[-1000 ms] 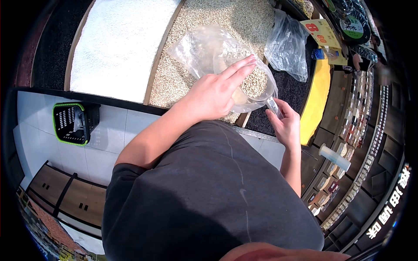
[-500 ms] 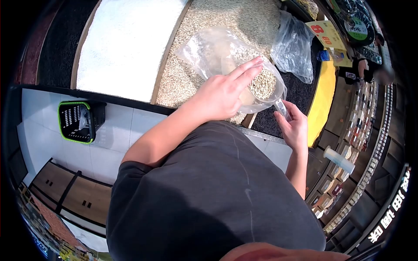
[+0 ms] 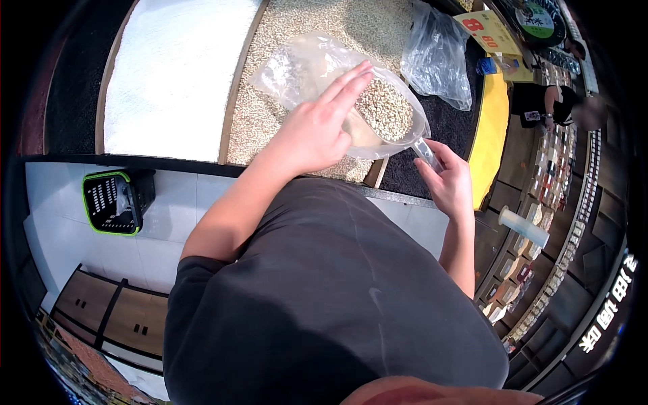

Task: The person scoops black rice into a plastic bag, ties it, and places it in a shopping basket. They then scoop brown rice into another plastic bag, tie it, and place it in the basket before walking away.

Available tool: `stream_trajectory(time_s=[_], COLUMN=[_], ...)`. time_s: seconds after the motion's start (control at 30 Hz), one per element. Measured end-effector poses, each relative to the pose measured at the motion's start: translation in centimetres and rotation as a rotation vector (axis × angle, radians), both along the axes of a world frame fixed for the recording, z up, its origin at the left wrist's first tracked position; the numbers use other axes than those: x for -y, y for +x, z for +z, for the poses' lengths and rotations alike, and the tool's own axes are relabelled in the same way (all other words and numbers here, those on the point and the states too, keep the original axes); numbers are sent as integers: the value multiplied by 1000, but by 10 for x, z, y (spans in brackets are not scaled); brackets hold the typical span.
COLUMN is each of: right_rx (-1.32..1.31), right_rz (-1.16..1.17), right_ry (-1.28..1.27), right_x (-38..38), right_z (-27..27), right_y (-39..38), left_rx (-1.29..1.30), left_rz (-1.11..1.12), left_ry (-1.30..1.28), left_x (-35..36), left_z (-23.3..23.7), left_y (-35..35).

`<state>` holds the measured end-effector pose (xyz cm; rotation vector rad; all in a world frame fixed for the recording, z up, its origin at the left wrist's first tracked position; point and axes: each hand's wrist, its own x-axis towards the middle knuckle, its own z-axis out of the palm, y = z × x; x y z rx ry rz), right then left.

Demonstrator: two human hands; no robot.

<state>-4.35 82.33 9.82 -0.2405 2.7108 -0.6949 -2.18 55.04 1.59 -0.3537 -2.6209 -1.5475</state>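
Note:
My right hand (image 3: 451, 181) is closed around the handle of a clear plastic scoop (image 3: 422, 146). Pale grains (image 3: 386, 111) fill the scoop's bowl, which sits inside the mouth of a clear plastic bag (image 3: 287, 65). At the bag's near side, my left hand (image 3: 317, 131) grips the plastic beside the scoop, with two fingers stretched along its rim. Its thumb is hidden. The bag's loose end spreads to the left above a bin of the same pale grain (image 3: 260, 121).
Left of the grain is a bin of white grains or powder (image 3: 172, 74). Another clear bag (image 3: 439, 61) lies by a yellow price sign (image 3: 489, 32). A black basket with green rim (image 3: 86, 202) stands on the floor. A person (image 3: 550, 104) is at far right.
My left fingers have drawn back left from over the grains, so more of the scoop's contents shows. The view has shifted slightly, and the bin contents appear further left.

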Motion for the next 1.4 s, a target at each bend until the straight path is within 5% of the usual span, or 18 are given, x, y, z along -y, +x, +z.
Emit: stream_trajectory(time_s=[0.33, 1.4], right_rx=[11, 25], right_rz=[-3, 19], right_ry=[-16, 10], right_x=[-4, -3], right_z=[-2, 11], right_y=[-1, -3], left_rx=[7, 32], left_rz=[49, 130], left_ry=[149, 67], left_x=[9, 23], left_z=[-1, -4], left_y=[-7, -9])
